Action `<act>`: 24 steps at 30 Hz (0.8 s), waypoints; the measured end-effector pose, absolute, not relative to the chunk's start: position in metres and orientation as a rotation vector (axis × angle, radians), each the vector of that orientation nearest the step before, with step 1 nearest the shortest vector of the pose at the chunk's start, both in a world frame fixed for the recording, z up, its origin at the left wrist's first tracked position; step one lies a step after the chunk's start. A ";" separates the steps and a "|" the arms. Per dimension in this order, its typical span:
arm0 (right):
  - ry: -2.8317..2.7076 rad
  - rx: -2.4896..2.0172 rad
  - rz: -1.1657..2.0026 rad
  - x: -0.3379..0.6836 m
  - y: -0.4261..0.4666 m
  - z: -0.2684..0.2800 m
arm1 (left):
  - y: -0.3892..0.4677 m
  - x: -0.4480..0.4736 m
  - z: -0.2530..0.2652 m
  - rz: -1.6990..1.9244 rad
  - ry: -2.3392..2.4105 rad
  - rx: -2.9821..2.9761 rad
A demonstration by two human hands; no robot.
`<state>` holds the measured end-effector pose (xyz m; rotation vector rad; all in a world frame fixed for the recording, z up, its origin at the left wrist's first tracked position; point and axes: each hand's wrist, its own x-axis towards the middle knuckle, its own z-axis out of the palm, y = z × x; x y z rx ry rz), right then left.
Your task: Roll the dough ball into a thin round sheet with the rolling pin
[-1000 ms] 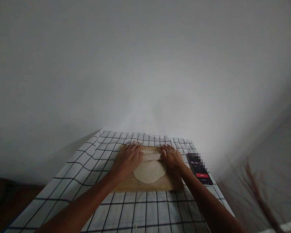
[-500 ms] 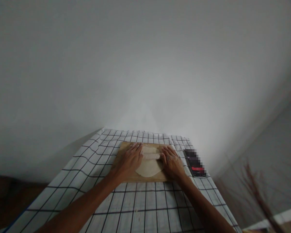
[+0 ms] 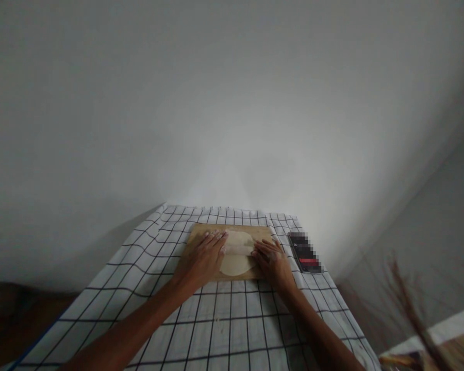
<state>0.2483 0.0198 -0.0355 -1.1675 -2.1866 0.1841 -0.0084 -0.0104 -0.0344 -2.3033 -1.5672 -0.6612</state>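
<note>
A pale rolling pin (image 3: pixel 239 249) lies crosswise over a flat, rounded sheet of dough (image 3: pixel 235 265). Under the dough is a wooden board (image 3: pixel 206 226). My left hand (image 3: pixel 206 252) is closed over the pin's left end, its fingers long and pointing away from me. Over the right end, my right hand (image 3: pixel 272 260) holds the pin with fingers angled inward. Both hands have white, floury-looking fingertips. The two ends of the pin are hidden beneath the hands; only its middle shows.
A white cloth with dark grid lines (image 3: pixel 224 330) covers the table. To the right of the board lies a dark phone (image 3: pixel 303 252), partly pixelated. A pale wall (image 3: pixel 232 129) rises behind the table. Blurred brown twigs (image 3: pixel 406 299) stand at the lower right.
The fingers of my right hand have shifted on the pin and look straighter. The board, phone and table appear slightly higher and smaller in view.
</note>
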 end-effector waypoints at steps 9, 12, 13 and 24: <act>-2.137 -1.147 0.081 0.251 -0.015 -0.040 | -0.043 -0.005 -0.032 -0.657 -1.577 -2.300; -2.171 -1.194 0.042 0.251 -0.021 -0.033 | -0.050 -0.006 -0.029 -0.621 -1.590 -2.311; -2.195 -1.233 0.032 0.250 -0.020 -0.029 | -0.048 -0.007 -0.027 -0.592 -1.597 -2.331; -2.465 -1.472 0.049 0.233 0.057 -0.006 | 0.031 -0.007 -0.003 -0.517 -1.712 -2.296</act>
